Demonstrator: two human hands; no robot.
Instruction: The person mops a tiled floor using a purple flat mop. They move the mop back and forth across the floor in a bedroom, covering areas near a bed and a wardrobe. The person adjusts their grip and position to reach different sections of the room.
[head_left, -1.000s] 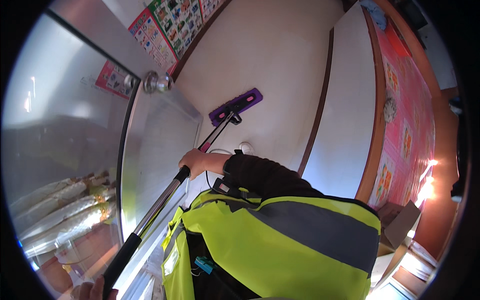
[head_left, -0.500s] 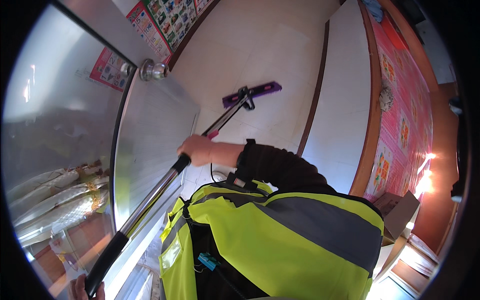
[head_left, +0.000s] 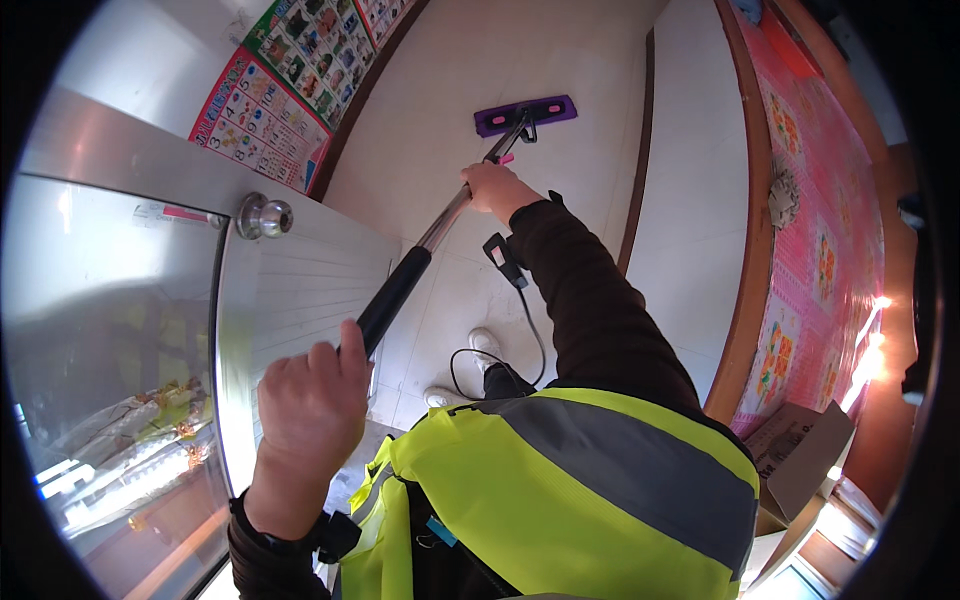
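A flat mop with a dark grip (head_left: pixel 397 298) and a metal pole runs from the near left out to the far middle. Its purple head (head_left: pixel 527 116) lies on the pale floor. Closed round the near end of the grip is my left hand (head_left: pixel 312 408). Further along, my right hand (head_left: pixel 492 188) wraps the metal pole, close to a small pink part. A black device on a cable (head_left: pixel 505 262) hangs below my right sleeve.
On the left stands a door with a glass panel and a round metal knob (head_left: pixel 264 216). Picture charts (head_left: pixel 262 122) cover the wall beyond it. A pink patterned cover (head_left: pixel 800 240) lies on the right, with an open cardboard box (head_left: pixel 800 455) near it. My shoes (head_left: pixel 484 343) show below.
The mop has gone forward, its head farther away and slightly right. Both hands moved with it; my left hand rose from the lower left corner. My shoes have come into sight.
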